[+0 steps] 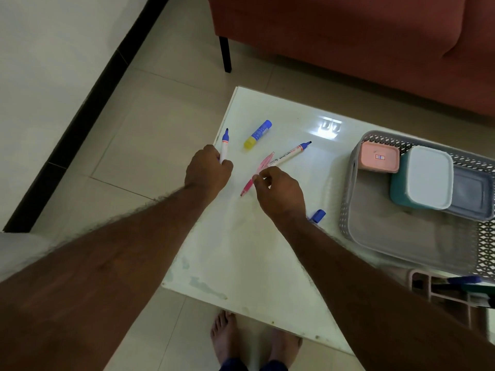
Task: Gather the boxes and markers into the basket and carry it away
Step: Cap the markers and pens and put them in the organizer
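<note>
My left hand (207,170) is closed around a blue-tipped white marker (224,145) near the table's left edge. My right hand (278,194) pinches a pink pen (261,170) that lies on the white table (241,250). A second blue-tipped marker (292,153) lies just beyond the pink pen. A blue and yellow glue stick (257,134) rests farther back. A blue cap (318,216) shows beside my right wrist. The grey basket (348,199) at the right holds a pink box (379,157), a teal box with a white lid (426,180) and a grey box (471,194).
A red sofa (348,36) with a black leg (225,53) stands behind the table. A pink organiser (442,298) with a blue marker sits at the table's right front corner. My bare feet (241,336) stand on the tiled floor at the table's front edge.
</note>
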A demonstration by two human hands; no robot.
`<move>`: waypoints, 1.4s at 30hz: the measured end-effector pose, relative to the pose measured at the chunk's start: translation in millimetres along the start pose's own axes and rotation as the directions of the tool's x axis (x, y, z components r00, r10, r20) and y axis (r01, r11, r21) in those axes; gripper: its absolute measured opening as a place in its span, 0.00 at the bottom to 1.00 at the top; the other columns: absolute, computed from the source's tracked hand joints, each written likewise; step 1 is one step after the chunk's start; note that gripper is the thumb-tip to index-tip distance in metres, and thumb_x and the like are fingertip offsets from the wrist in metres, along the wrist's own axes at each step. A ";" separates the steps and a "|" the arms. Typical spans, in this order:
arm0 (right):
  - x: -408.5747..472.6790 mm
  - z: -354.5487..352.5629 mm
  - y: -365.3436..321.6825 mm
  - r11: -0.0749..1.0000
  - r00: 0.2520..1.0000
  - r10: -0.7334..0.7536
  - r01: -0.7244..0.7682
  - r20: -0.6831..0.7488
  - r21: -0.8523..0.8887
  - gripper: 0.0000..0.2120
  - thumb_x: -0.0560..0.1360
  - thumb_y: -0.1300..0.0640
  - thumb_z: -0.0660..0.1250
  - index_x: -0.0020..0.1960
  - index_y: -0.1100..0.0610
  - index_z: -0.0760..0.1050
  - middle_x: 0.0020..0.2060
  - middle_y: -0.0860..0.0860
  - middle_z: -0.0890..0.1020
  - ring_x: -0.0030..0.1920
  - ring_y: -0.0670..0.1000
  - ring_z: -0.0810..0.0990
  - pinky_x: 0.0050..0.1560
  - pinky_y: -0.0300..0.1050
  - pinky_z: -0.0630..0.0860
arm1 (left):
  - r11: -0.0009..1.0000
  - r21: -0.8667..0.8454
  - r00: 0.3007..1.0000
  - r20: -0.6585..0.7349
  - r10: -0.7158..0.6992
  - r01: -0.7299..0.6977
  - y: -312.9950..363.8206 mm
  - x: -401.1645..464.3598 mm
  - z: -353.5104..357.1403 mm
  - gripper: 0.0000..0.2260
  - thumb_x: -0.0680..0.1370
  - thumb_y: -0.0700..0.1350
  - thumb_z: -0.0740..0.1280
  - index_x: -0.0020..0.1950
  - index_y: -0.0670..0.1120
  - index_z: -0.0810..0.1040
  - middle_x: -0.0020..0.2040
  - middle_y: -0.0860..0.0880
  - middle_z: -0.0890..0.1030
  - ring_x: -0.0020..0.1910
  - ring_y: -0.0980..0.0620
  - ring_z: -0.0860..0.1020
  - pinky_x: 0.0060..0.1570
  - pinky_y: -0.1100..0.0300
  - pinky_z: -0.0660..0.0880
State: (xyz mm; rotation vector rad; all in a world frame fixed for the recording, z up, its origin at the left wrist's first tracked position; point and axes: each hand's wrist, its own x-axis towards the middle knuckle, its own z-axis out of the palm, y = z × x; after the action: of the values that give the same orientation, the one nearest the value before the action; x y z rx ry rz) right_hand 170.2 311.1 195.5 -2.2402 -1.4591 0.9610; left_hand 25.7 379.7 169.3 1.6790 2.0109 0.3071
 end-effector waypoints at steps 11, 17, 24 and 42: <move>20.5 -13.3 -20.5 0.864 0.996 0.094 -0.083 0.004 0.496 0.17 0.80 0.45 0.64 0.44 0.57 0.79 0.35 0.55 0.82 0.39 0.57 0.81 0.46 0.56 0.82 | 0.872 -0.273 0.895 0.074 0.441 -0.407 26.8 -21.0 -3.3 0.06 0.79 0.47 0.67 0.52 0.45 0.77 0.41 0.51 0.80 0.33 0.55 0.74 0.35 0.62 0.73; 9.6 -34.1 0.5 0.887 0.990 0.104 -0.049 -0.097 0.458 0.15 0.80 0.44 0.64 0.45 0.55 0.78 0.30 0.46 0.75 0.33 0.46 0.72 0.39 0.42 0.69 | 0.884 -0.430 0.956 0.129 0.262 -0.185 24.6 -20.6 -19.1 0.08 0.77 0.46 0.70 0.55 0.49 0.78 0.44 0.51 0.83 0.42 0.51 0.82 0.48 0.57 0.81; -26.2 -36.5 26.4 0.932 0.998 -0.051 0.065 -0.047 0.357 0.14 0.81 0.43 0.59 0.56 0.50 0.77 0.40 0.53 0.80 0.40 0.54 0.82 0.44 0.58 0.81 | 0.587 -0.799 0.991 0.121 -0.052 0.129 33.4 -14.7 -32.9 0.11 0.75 0.42 0.73 0.55 0.41 0.78 0.42 0.46 0.83 0.39 0.51 0.83 0.42 0.60 0.81; -72.6 -27.5 95.1 0.858 0.999 0.021 -0.035 0.034 0.513 0.13 0.83 0.46 0.58 0.43 0.52 0.71 0.29 0.44 0.68 0.32 0.48 0.66 0.34 0.49 0.67 | 0.989 0.077 0.990 0.072 0.118 -0.124 46.6 91.1 25.5 0.17 0.73 0.53 0.72 0.53 0.42 0.77 0.53 0.39 0.78 0.52 0.40 0.78 0.48 0.53 0.72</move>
State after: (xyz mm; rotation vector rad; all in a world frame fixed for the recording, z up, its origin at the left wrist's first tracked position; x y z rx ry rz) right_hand 235.6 207.5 187.9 -1.8590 -1.0179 1.2245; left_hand 67.8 474.1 148.8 1.8410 1.8995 0.2101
